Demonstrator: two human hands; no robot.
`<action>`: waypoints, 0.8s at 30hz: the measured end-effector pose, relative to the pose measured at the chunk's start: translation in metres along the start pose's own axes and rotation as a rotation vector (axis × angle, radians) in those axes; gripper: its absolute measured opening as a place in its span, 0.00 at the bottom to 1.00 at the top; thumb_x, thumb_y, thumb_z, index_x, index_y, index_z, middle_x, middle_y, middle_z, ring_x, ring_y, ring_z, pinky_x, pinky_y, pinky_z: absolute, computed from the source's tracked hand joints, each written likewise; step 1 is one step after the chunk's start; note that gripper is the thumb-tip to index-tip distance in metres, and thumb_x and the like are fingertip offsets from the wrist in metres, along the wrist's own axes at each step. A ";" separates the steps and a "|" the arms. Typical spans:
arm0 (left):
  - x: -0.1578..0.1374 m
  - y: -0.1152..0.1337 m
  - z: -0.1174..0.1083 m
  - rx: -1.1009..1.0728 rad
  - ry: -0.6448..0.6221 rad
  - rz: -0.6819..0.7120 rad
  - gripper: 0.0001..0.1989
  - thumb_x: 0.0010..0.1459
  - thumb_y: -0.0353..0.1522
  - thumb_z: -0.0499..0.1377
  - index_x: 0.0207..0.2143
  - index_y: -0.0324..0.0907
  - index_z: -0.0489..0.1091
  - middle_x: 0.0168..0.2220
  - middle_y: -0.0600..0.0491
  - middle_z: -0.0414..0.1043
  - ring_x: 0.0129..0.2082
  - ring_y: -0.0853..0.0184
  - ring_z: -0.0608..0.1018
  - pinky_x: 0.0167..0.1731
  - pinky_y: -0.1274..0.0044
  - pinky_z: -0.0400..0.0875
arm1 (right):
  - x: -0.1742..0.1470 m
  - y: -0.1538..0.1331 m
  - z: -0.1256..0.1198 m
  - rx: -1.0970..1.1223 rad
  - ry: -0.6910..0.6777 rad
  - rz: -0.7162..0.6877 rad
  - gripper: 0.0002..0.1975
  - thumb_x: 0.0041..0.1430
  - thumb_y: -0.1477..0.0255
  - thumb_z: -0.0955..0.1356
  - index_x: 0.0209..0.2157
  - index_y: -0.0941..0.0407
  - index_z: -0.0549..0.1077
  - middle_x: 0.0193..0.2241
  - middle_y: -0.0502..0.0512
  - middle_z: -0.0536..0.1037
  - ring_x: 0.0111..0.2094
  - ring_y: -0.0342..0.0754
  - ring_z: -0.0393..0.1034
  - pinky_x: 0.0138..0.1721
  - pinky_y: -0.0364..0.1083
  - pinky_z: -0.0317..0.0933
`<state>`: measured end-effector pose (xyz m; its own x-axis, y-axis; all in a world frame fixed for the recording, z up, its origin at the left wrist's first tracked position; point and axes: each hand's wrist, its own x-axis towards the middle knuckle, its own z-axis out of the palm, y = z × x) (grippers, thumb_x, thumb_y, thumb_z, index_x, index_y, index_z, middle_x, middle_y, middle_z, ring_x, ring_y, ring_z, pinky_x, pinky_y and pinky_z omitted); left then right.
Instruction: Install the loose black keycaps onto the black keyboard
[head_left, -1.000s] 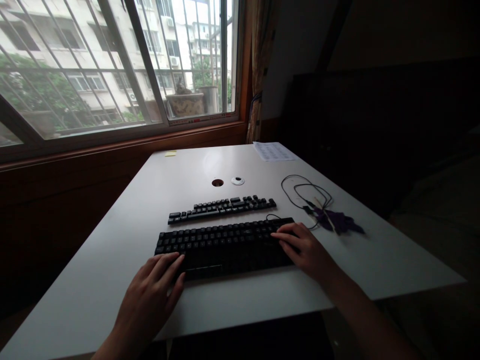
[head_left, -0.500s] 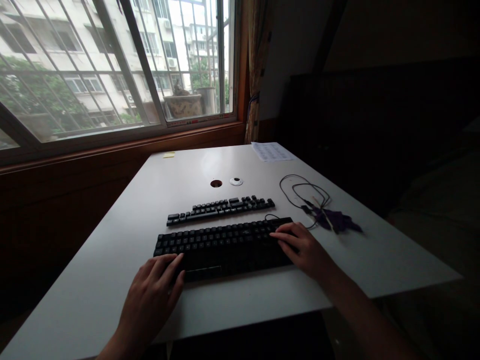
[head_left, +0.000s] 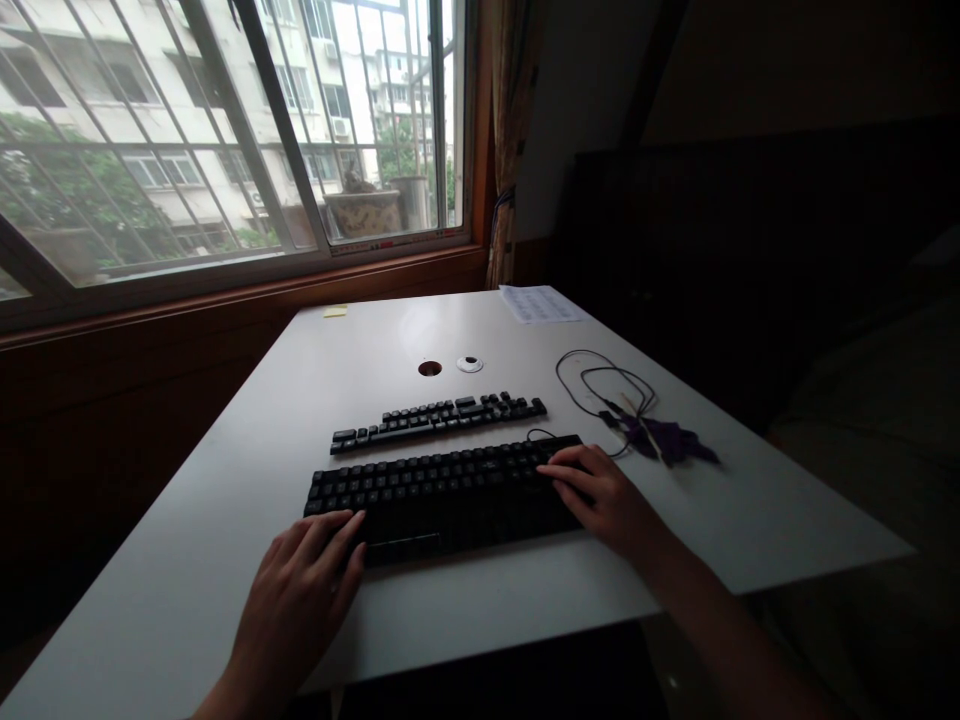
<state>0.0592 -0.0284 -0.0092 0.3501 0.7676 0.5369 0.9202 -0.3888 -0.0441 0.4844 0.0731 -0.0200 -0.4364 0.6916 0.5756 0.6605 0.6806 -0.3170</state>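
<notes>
A black keyboard lies near the front of the white table. Keycaps fill its back rows, while its dark front part shows none apart from a thin bar-like line. My left hand grips the keyboard's front left corner, fingers on top and thumb by the front edge. Over the keys at the right end, my right hand has its fingertips brought together; whatever is between them is too small and dark to make out. Behind the keyboard, loose black keycaps are lined up in rows.
A black cable loops on the right beside a purple cloth-like item with a thin stick across it. Farther back are a round table hole, a white ring cover, printed paper and a yellow note.
The whole view has shifted slightly. Both hands keep nearly the same places on the keyboard, and the loose keycaps look unchanged.
</notes>
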 end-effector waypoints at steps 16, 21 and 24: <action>-0.002 0.000 0.001 0.049 0.034 0.011 0.17 0.69 0.33 0.57 0.59 0.43 0.73 0.53 0.46 0.77 0.50 0.55 0.76 0.50 0.62 0.70 | -0.001 0.005 -0.006 -0.233 0.198 0.054 0.22 0.68 0.80 0.63 0.60 0.51 0.72 0.47 0.56 0.80 0.48 0.55 0.74 0.54 0.58 0.69; -0.003 -0.001 0.002 0.050 0.026 0.019 0.18 0.70 0.33 0.56 0.60 0.44 0.71 0.52 0.47 0.78 0.48 0.56 0.76 0.49 0.62 0.70 | 0.001 -0.003 -0.003 -0.299 0.097 0.031 0.16 0.68 0.72 0.68 0.55 0.53 0.77 0.51 0.60 0.78 0.52 0.60 0.71 0.56 0.61 0.68; -0.003 -0.001 0.002 0.055 0.016 0.021 0.18 0.70 0.33 0.57 0.60 0.44 0.71 0.51 0.48 0.78 0.47 0.56 0.76 0.48 0.62 0.70 | -0.001 -0.003 -0.001 -0.314 0.035 0.041 0.15 0.68 0.70 0.69 0.54 0.54 0.79 0.50 0.61 0.79 0.50 0.59 0.72 0.53 0.60 0.70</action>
<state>0.0579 -0.0295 -0.0121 0.3667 0.7513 0.5487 0.9212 -0.3757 -0.1013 0.4832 0.0704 -0.0187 -0.3882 0.7045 0.5942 0.8356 0.5409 -0.0954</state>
